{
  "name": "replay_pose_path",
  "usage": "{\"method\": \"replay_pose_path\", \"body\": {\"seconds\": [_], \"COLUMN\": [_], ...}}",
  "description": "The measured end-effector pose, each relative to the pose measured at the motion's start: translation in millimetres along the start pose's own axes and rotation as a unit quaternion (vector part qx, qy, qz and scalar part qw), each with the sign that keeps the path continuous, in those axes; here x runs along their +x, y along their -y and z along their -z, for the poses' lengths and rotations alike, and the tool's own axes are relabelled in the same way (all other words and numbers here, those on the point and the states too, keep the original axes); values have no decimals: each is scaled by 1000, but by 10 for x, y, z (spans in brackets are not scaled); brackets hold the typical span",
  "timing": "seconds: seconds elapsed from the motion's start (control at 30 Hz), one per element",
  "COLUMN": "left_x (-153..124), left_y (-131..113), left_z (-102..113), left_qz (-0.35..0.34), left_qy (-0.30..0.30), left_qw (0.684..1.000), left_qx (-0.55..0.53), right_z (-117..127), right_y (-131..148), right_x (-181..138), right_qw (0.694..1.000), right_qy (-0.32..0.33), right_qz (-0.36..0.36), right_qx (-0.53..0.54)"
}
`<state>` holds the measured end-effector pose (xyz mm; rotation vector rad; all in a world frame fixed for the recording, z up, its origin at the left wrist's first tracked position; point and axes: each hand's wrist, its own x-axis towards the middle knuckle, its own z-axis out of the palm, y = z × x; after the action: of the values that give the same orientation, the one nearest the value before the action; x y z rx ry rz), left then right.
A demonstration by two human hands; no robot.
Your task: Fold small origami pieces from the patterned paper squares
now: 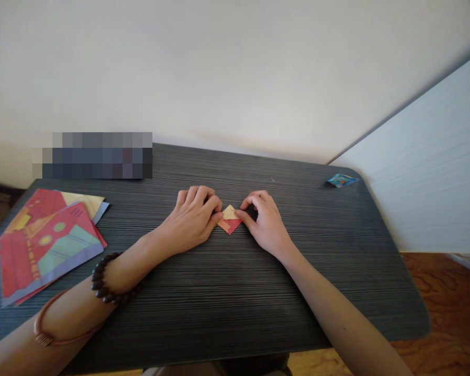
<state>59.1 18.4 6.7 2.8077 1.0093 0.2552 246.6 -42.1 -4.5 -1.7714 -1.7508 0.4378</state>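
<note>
A small folded paper diamond (230, 223), yellow at the top and red and orange below, lies at the middle of the dark table. My left hand (194, 216) pinches its left corner between thumb and fingertips. On the opposite corner, the thumb and index finger of my right hand (265, 219) close in a pinch. Both hands rest close to the tabletop, and the fingers cover the paper's side tips. A beaded bracelet and a thin cord circle my left wrist and forearm.
Printed paper sheets (55, 245) overlap at the table's left. A blurred-out object (97, 156) stands at the back left, by the wall. A blue folded paper piece (342, 180) sits at the back right. The dark ribbed table (337, 261) has a rounded right edge beside a pale panel (426, 156).
</note>
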Motion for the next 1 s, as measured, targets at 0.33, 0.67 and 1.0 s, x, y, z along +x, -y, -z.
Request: {"method": "replay_pose_path", "body": {"seconds": [0.33,0.67,1.0], "left_x": [7,10,7], "left_y": [20,58,86], "left_z": [-12,3,17], "left_qz": [-11,-21,-27], "left_qy": [-6,-3,9], "left_qw": [999,999,998], "left_qx": [-41,-42,-60], "right_z": [-8,62,66], "right_y": [23,-64,-32], "right_x": [-49,-39,-55], "right_qw": [999,998,999], "right_qy": [-25,13,14], "right_qz": [26,27,45], "right_qx": [-13,46,17]}}
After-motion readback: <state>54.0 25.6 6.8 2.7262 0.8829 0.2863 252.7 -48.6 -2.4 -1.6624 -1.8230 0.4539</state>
